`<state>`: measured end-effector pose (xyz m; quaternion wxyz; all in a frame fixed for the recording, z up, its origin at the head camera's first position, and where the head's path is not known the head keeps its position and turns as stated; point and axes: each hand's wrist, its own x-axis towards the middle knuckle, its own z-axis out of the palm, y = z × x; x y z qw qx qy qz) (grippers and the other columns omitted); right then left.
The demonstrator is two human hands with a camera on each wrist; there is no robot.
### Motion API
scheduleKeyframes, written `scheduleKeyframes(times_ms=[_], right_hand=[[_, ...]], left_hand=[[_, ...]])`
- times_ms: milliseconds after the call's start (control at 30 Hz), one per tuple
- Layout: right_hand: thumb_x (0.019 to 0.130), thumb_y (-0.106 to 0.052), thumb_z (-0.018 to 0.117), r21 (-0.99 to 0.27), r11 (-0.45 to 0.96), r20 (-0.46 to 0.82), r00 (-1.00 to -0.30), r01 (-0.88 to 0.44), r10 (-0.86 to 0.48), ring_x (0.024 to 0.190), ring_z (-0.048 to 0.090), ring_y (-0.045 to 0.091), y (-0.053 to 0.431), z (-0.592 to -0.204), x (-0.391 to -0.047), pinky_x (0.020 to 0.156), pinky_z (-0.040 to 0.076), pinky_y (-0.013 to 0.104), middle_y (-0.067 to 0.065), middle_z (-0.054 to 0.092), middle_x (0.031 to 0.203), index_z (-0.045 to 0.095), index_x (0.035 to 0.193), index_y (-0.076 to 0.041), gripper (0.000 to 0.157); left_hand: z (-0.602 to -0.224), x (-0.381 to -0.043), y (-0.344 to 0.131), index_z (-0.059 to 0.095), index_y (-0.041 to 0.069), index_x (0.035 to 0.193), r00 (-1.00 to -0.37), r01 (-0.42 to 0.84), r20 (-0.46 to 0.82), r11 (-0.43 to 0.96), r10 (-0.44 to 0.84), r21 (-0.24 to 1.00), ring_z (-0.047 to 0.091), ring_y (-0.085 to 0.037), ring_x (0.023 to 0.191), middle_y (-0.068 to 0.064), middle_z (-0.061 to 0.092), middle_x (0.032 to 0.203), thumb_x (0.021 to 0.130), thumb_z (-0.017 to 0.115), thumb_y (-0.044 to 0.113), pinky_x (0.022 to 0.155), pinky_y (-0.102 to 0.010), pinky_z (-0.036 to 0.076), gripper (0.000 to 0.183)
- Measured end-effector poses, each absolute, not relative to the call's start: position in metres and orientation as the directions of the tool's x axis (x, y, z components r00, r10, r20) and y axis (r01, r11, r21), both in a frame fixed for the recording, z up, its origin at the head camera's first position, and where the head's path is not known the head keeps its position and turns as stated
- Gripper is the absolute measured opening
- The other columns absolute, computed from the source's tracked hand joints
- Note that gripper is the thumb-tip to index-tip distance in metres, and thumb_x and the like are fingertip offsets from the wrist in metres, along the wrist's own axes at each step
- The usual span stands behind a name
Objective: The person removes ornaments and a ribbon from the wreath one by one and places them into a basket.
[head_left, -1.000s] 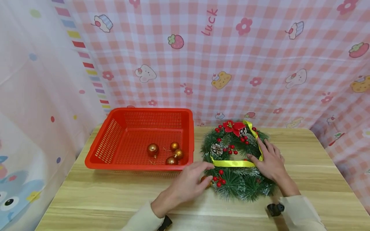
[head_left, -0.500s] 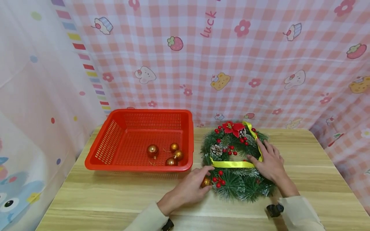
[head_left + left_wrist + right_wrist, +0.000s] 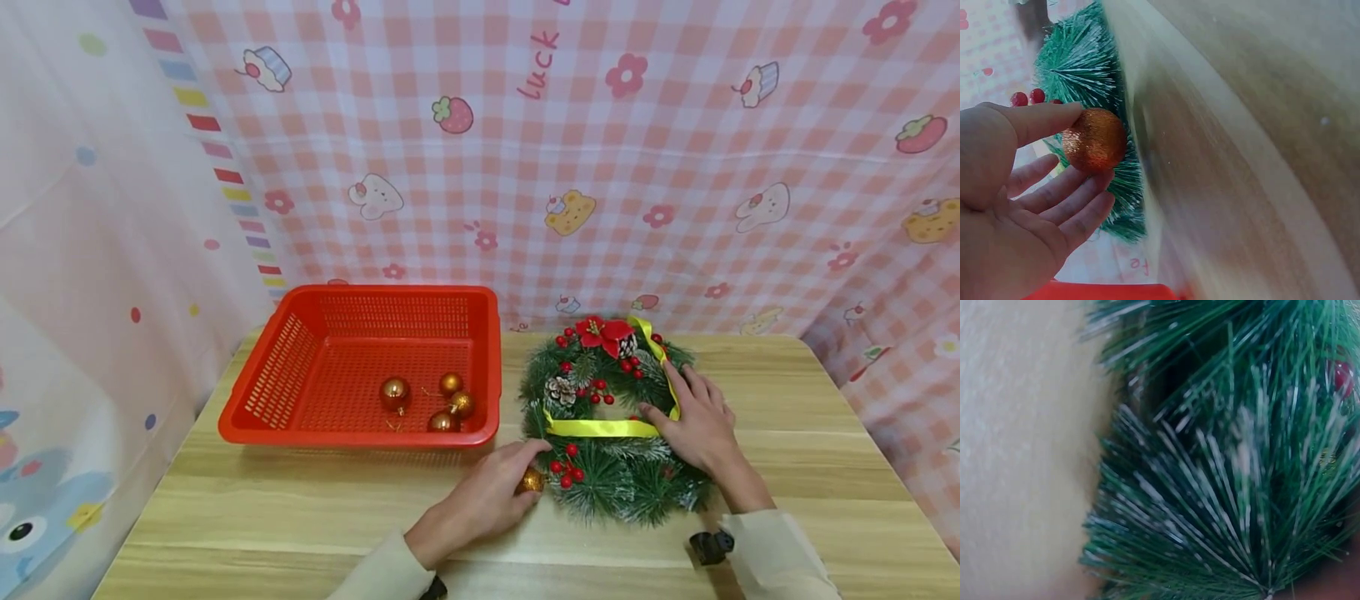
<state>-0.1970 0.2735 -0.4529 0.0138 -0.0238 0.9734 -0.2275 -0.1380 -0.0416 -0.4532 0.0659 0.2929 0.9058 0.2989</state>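
Sitting near the left edge of the wooden table (image 3: 300, 517), a red basket (image 3: 360, 437) is leaving open wood before its front rim. Right of it, the left hand (image 3: 487, 493) is pinching a round, glittery gold ball (image 3: 532, 481) between thumb and fingertips, just beside the green wreath (image 3: 600, 483); the views are not telling which way the ball is pointing. The wreath is lying flat, red flower (image 3: 603, 335) farthest away, yellow ribbon (image 3: 603, 428) running crosswise. The right hand (image 3: 699, 425) is resting there, fingers spread, wood stretching rightward to the table's edge.
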Motion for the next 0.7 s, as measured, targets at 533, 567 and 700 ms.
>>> scheduleKeyframes(times_ms=[533,567,700], right_hand=[[0.098,-0.057,0.048,-0.44,0.897,-0.007,-0.999,-0.038,-0.046,0.141,0.01,0.057,0.273,-0.454,-0.197,0.101,0.012,0.08,0.031,0.012,0.159,0.011,0.16,-0.011,0.085],[0.098,-0.057,0.048,-0.44,0.897,-0.007,-0.999,-0.037,-0.045,0.141,0.01,0.056,0.273,-0.454,-0.197,0.101,0.012,0.08,0.031,0.012,0.159,0.011,0.16,-0.011,0.085],[0.098,-0.056,0.048,-0.442,0.896,-0.004,-0.999,-0.038,-0.044,0.141,0.01,0.057,0.274,-0.454,-0.197,0.101,0.012,0.079,0.031,0.012,0.159,0.012,0.16,-0.011,0.084]], left_hand=[[-0.447,-0.123,-0.041,0.054,0.012,0.131,-0.797,0.551,0.19,0.56,0.573,0.619,0.059,-0.004,0.092,0.002,0.064,0.104,0.079,0.082,0.012,0.082,-0.016,0.05,0.059],[-0.447,-0.122,-0.041,0.054,0.012,0.131,-0.795,0.555,0.197,0.557,0.573,0.618,0.059,-0.004,0.091,0.002,0.063,0.103,0.079,0.082,0.012,0.081,-0.016,0.05,0.059],[-0.447,-0.12,-0.04,0.054,0.014,0.13,-0.794,0.557,0.208,0.55,0.571,0.622,0.059,-0.003,0.09,0.003,0.063,0.103,0.079,0.082,0.013,0.08,-0.015,0.05,0.058]])
